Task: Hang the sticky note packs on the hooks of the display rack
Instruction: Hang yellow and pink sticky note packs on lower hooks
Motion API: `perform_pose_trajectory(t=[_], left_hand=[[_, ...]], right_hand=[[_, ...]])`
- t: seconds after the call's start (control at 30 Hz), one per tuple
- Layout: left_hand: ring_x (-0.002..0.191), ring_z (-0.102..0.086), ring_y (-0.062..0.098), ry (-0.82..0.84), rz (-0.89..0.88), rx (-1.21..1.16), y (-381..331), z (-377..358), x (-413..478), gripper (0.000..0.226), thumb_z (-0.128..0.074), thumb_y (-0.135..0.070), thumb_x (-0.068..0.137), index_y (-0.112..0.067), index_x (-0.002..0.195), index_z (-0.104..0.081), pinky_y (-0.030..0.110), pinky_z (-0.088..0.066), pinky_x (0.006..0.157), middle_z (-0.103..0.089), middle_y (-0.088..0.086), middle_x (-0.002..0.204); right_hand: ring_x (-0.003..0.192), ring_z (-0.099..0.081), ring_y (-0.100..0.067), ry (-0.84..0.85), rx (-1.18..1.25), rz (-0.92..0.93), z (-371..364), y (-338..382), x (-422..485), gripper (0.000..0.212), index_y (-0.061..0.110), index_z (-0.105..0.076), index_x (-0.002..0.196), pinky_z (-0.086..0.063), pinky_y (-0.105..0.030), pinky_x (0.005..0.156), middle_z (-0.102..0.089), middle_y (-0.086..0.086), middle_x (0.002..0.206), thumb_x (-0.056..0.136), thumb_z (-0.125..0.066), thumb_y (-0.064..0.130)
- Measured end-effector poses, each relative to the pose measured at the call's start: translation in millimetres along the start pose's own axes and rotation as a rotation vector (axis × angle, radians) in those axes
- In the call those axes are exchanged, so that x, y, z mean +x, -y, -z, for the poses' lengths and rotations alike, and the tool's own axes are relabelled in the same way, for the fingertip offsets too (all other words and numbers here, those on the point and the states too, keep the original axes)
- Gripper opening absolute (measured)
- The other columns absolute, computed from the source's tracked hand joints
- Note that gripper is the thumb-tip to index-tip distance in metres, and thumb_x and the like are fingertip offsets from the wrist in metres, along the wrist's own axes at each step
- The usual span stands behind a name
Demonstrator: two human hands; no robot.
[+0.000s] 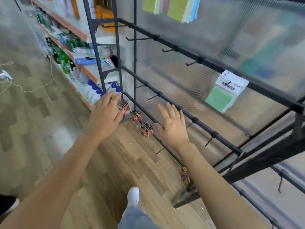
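Observation:
A black display rack (184, 52) with rows of hooks stands in front of a ribbed translucent panel. One bunch of sticky note packs (226, 91), green pads under white header cards, hangs from a hook on the upper bar at the right. Several hooks (191, 63) to its left are bare. My left hand (105, 113) is stretched out low, fingers straight, holding nothing, near the rack's left post. My right hand (173, 124) is spread flat in front of the middle bar, also holding nothing.
Small red-and-black packs (146, 129) hang on the lowest bar between my hands, another (184, 174) lower down. Coloured paper pads (178, 7) hang at the top. A shop shelf (79, 63) with goods runs off left. Wood floor, my white shoe (133, 195), a cord (33, 90).

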State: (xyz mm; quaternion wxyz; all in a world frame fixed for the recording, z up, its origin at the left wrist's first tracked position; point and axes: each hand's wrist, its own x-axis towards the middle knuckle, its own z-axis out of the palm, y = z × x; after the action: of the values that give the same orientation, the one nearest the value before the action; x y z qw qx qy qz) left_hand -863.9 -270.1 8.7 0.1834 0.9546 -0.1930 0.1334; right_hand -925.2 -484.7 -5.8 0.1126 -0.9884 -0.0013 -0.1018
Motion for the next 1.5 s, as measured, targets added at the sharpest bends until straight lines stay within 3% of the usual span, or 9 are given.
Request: perform_pose_trajectory(t=[0.13, 0.37, 0.73, 1.0, 1.1, 1.2, 1.27, 1.37, 1.5], left_hand=[[0.133, -0.03, 0.036, -0.035, -0.023, 0.027, 28, 7, 49, 0.052, -0.054, -0.022, 0.092, -0.006, 0.139, -0.038, 0.048, -0.026, 0.105, -0.031, 0.017, 0.146], [0.137, -0.022, 0.03, -0.081, -0.102, 0.01, 52, 21, 152, 0.055, -0.048, -0.027, 0.095, -0.013, 0.144, -0.029, 0.042, -0.014, 0.11, -0.022, 0.01, 0.151], [0.135, -0.027, 0.029, -0.205, -0.306, -0.084, 40, 33, 287, 0.051, -0.049, -0.024, 0.094, -0.012, 0.142, -0.034, 0.042, -0.022, 0.108, -0.027, 0.009, 0.15], [0.14, -0.016, 0.026, -0.229, -0.429, -0.072, 28, 35, 377, 0.054, -0.045, -0.031, 0.096, -0.013, 0.144, -0.029, 0.043, -0.015, 0.112, -0.018, 0.006, 0.154], [0.142, -0.009, 0.024, -0.252, -0.465, -0.119, 29, 40, 413, 0.054, -0.045, -0.029, 0.096, -0.012, 0.144, -0.028, 0.042, -0.009, 0.113, -0.016, 0.006, 0.154], [0.139, -0.016, 0.029, -0.245, -0.484, -0.167, 26, 49, 445, 0.055, -0.047, -0.022, 0.095, -0.009, 0.144, -0.027, 0.042, -0.013, 0.112, -0.02, 0.01, 0.153], [0.134, -0.026, 0.032, -0.259, -0.53, -0.204, 23, 55, 461, 0.052, -0.046, -0.015, 0.095, -0.007, 0.143, -0.029, 0.042, -0.02, 0.109, -0.028, 0.013, 0.148], [0.126, -0.039, 0.034, -0.278, -0.584, -0.262, 20, 56, 481, 0.046, -0.044, -0.01, 0.094, -0.008, 0.139, -0.037, 0.044, -0.03, 0.104, -0.042, 0.016, 0.139], [0.129, -0.036, 0.032, -0.299, -0.673, -0.372, 17, 53, 510, 0.04, -0.044, -0.005, 0.093, -0.003, 0.133, -0.045, 0.047, -0.028, 0.108, -0.037, 0.012, 0.143]], right_hand=[[0.144, -0.006, -0.028, -0.067, 0.006, 0.024, -2, 10, 56, 0.06, 0.02, -0.019, 0.149, 0.001, -0.043, 0.115, -0.011, -0.012, 0.156, 0.096, -0.046, 0.03], [0.143, -0.011, -0.032, -0.205, 0.009, 0.018, 13, 17, 161, 0.06, 0.017, -0.022, 0.148, -0.003, -0.043, 0.115, -0.016, -0.015, 0.154, 0.095, -0.049, 0.026], [0.14, -0.02, -0.037, -0.461, -0.056, -0.038, 70, -2, 264, 0.061, 0.008, -0.038, 0.141, -0.005, -0.047, 0.114, -0.026, -0.02, 0.15, 0.085, -0.06, 0.015], [0.141, -0.018, -0.035, -0.638, -0.189, -0.167, 115, -11, 306, 0.062, 0.003, -0.031, 0.143, -0.009, -0.046, 0.114, -0.024, -0.02, 0.151, 0.089, -0.057, 0.019], [0.143, -0.012, -0.032, -0.657, -0.257, -0.243, 130, -13, 319, 0.066, 0.004, -0.022, 0.146, -0.007, -0.043, 0.115, -0.015, -0.017, 0.154, 0.091, -0.054, 0.02], [0.144, -0.004, -0.026, -0.641, -0.319, -0.327, 144, -17, 332, 0.067, 0.007, -0.012, 0.148, -0.001, -0.039, 0.115, -0.006, -0.011, 0.157, 0.094, -0.048, 0.021], [0.144, -0.004, -0.026, -0.643, -0.358, -0.367, 152, -20, 341, 0.062, 0.006, -0.015, 0.148, -0.001, -0.039, 0.115, -0.007, -0.011, 0.157, 0.095, -0.045, 0.018], [0.143, -0.011, -0.027, -0.693, -0.398, -0.408, 162, -21, 350, 0.052, 0.005, -0.025, 0.145, -0.006, -0.041, 0.115, -0.016, -0.013, 0.155, 0.095, -0.042, 0.012], [0.135, -0.029, -0.031, -0.766, -0.493, -0.43, 172, -21, 361, 0.044, 0.003, -0.038, 0.138, -0.021, -0.042, 0.11, -0.035, -0.016, 0.144, 0.095, -0.042, 0.01]])
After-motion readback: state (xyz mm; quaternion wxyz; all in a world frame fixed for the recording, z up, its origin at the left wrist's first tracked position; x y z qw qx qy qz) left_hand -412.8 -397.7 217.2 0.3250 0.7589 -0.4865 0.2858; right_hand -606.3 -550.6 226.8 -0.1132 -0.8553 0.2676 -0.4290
